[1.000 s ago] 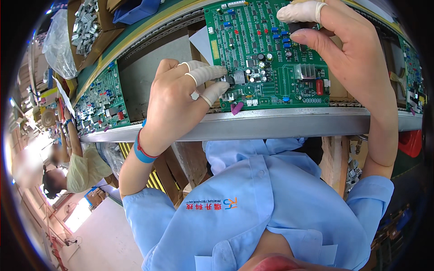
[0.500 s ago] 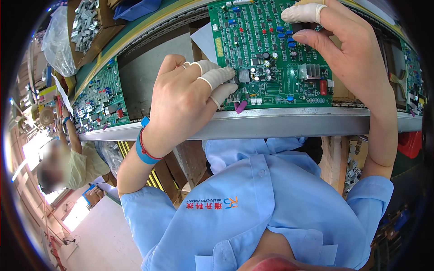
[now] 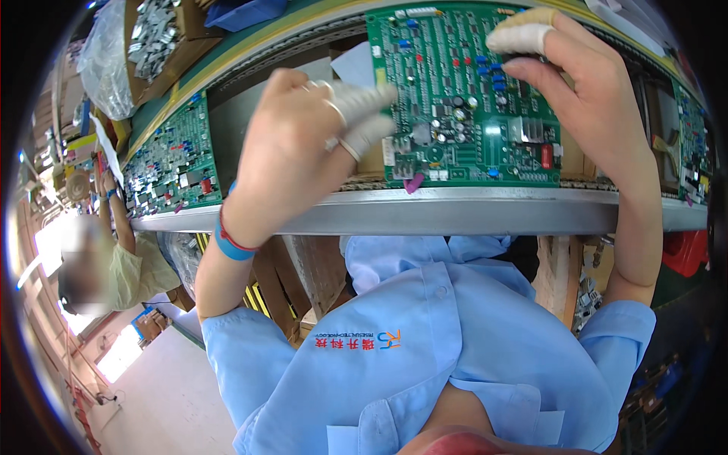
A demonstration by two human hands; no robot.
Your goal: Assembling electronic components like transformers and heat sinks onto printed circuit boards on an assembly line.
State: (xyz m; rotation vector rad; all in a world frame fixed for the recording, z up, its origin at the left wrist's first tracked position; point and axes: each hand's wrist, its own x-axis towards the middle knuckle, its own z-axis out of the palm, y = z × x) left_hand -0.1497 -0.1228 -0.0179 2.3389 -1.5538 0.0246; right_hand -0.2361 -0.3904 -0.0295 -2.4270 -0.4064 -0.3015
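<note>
A green circuit board [image 3: 475, 155], crowded with small parts, lies across the rails before me. My left hand [image 3: 292, 140], with white finger cots, is by the board's left edge. Its fingers are smeared by motion, but a gap shows between thumb and fingers, and nothing is visible in them. Over the board's upper right, my right hand [image 3: 580, 87] is closed, cot-covered fingers near the thumb. What they pinch is hidden. A silver heat sink [image 3: 528, 130] and a red part [image 3: 547, 157] sit below that hand. Something purple [image 3: 413, 183] sticks out at the lower left corner.
A second circuit board [image 3: 171, 163] lies on the line to the left, another [image 3: 691, 144] at far right. A metal rail [image 3: 455, 211] runs along the near side. Behind stand a carton of metal parts [image 3: 155, 34] and a blue bin [image 3: 243, 14]. Another person [image 3: 136, 265] works at left.
My left hand has drawn back leftward from the board's lower left parts. In the picture, the board sits slightly farther right. My right hand stays over its upper right.
</note>
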